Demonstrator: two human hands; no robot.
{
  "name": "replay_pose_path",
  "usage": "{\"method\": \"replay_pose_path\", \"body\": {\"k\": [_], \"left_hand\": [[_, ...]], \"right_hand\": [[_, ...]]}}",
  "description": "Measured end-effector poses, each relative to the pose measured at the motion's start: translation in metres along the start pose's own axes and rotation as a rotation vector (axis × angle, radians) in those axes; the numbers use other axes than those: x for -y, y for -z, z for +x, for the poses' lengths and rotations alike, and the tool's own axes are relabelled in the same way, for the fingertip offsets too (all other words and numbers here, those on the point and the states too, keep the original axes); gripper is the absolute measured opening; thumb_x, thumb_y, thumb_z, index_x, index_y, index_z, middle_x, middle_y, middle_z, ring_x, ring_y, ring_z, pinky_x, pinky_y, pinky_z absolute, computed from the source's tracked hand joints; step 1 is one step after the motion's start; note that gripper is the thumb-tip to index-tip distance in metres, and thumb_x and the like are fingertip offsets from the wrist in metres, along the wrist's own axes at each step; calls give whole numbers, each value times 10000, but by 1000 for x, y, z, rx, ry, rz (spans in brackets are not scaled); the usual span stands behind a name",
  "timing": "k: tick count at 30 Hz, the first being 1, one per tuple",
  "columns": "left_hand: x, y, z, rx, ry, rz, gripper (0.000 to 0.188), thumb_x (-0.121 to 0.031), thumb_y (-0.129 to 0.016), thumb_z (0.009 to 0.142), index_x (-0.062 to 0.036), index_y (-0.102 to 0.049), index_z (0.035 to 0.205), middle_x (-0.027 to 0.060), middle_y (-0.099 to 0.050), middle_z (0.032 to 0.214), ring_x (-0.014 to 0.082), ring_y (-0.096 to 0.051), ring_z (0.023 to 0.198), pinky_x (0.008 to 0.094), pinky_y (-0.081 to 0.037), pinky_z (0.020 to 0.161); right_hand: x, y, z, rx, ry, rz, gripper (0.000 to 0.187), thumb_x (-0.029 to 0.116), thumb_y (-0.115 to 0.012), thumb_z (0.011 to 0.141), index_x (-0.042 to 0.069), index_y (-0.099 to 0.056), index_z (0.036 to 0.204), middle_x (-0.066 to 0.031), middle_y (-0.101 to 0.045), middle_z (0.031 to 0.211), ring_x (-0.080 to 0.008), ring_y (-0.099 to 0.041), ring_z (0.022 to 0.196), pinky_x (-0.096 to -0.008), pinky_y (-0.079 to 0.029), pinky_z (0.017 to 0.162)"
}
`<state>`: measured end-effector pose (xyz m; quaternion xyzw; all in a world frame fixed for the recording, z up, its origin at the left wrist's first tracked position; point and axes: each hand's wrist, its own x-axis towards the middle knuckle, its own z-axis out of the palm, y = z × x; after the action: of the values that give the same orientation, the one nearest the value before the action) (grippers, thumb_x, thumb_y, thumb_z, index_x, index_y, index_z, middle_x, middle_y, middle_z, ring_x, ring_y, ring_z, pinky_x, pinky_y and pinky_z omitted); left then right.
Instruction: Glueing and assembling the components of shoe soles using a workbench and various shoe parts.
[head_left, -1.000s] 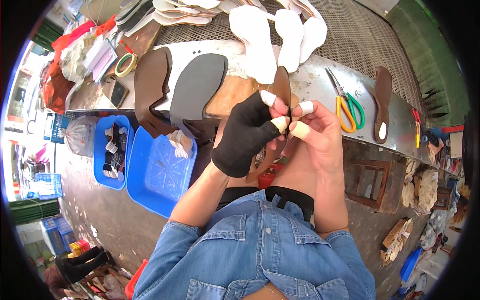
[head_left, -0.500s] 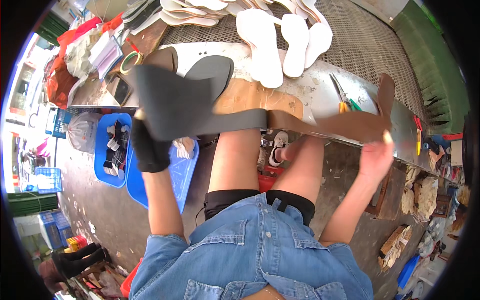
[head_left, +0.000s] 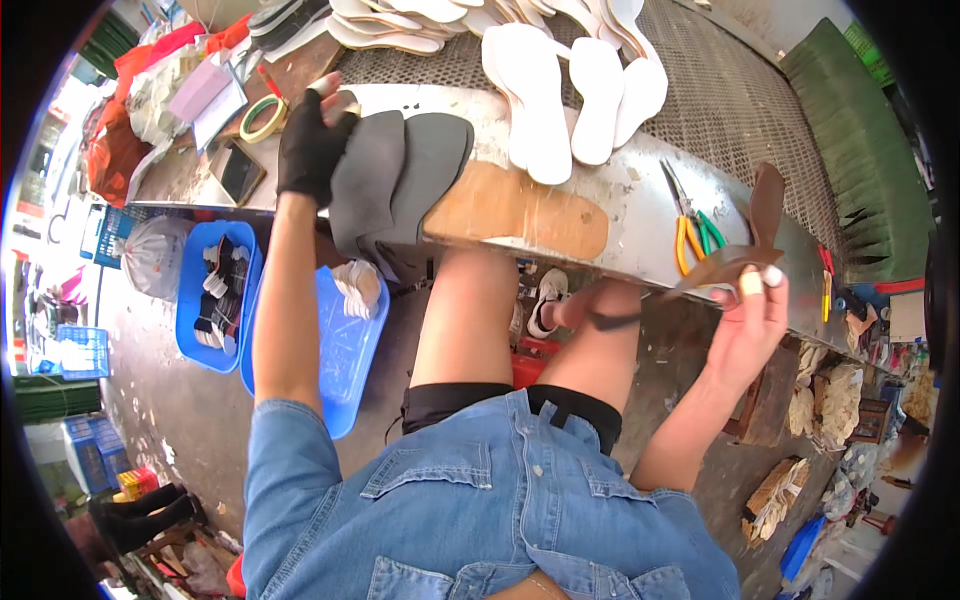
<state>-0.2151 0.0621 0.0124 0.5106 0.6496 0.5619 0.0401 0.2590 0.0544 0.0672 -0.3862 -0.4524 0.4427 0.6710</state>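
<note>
My left hand (head_left: 312, 145), in a black fingerless glove, lies at the left edge of a dark grey sole-shaped sheet (head_left: 370, 185) on the bench. Its bare fingertips are stretched out and apart. A second dark grey sole-shaped sheet (head_left: 435, 155) lies partly under the first, and their lower ends hang past the bench's front edge. Over the front edge at the right, my bare right hand (head_left: 755, 310) pinches a thin brown leather-like strip (head_left: 735, 262) between thumb and fingers. One end of it stands up; the other, blurred, droops toward my knee.
White insoles (head_left: 535, 100) stand and lie at the back. A tan sole-shaped board (head_left: 515, 210) lies mid-bench, with orange- and green-handled pliers (head_left: 688, 225) to its right. Tape (head_left: 262, 118) and a phone (head_left: 240, 175) are at the left. Blue bins (head_left: 345, 385) stand below.
My left hand has moved up and away over the bench, and the grey sheet it carried now lies there. The brown strip has swung down, still in my right hand.
</note>
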Motion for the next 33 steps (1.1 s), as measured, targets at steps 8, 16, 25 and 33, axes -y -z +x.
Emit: {"method": "replay_pose_path", "body": {"k": [8, 16, 25, 33], "left_hand": [[-163, -89, -142, 503, 346, -446, 319, -159, -666, 771, -8, -567, 1034, 102, -627, 862, 188, -622, 821, 313, -488, 718], [-85, -63, -111, 718, 556, -783, 311, -23, -523, 821, 2, -581, 1126, 44, -607, 1032, 95, -551, 927, 253, -441, 826], [-92, -103, -87, 668, -58, -144, 282, -50, -531, 744, -17, -635, 1004, 104, -530, 1256, 234, -554, 1005, 337, -442, 863], [-93, -89, -101, 592, 612, -585, 339, -122, -563, 813, 19, -568, 1120, 121, -606, 1064, 211, -598, 925, 326, -488, 784]], "right_hand": [[-16, -130, -23, 695, 489, -681, 106, 53, -673, 772, 12, -589, 821, 4, -588, 750, -50, -486, 668, -207, -380, 548], [-122, -179, 66, 401, 384, -982, 358, 159, -686, 702, 4, -563, 1001, -168, -573, 948, -293, -567, 873, -390, -482, 751], [-137, -190, 98, 475, 166, -1322, 559, 264, -673, 655, 24, -516, 1135, -225, -597, 944, -373, -589, 892, -440, -471, 809], [-103, -120, 120, 582, -171, -312, 389, 97, -569, 781, -14, -505, 1148, -116, -624, 946, -180, -629, 793, -279, -502, 691]]}}
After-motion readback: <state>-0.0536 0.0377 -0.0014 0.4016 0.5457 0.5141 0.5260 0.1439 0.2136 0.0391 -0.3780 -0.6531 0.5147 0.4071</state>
